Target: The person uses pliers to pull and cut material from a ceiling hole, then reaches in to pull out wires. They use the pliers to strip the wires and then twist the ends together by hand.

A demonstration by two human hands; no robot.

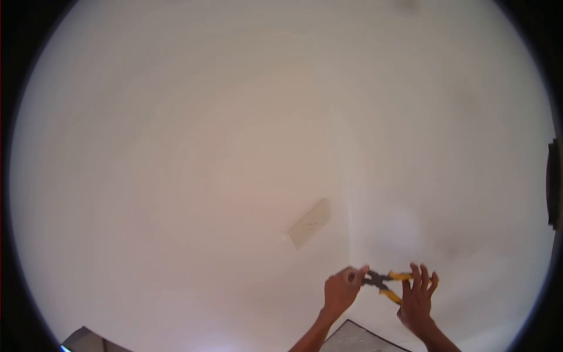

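Note:
A pair of pliers [376, 280] with yellow handles and dark jaws is held up in front of the wall, handles spread apart. My right hand [416, 300] holds it by the handles, with the fingers over the upper one. On the other side, my left hand [342, 291] is closed, thumb and fingers pinched right at the jaw tips. Whatever is between those fingers is too small to make out. Up and to the left of my hands, a pale rectangular socket plate [309, 224] with small dark holes sits tilted in view on the wall.
White walls [176, 146] fill most of the view, meeting at a faint corner line. Below my hands lies a grey surface with a dark edge [358, 340]. A dark object [552, 185] shows at the far right, and another dark-edged item [88, 340] at bottom left.

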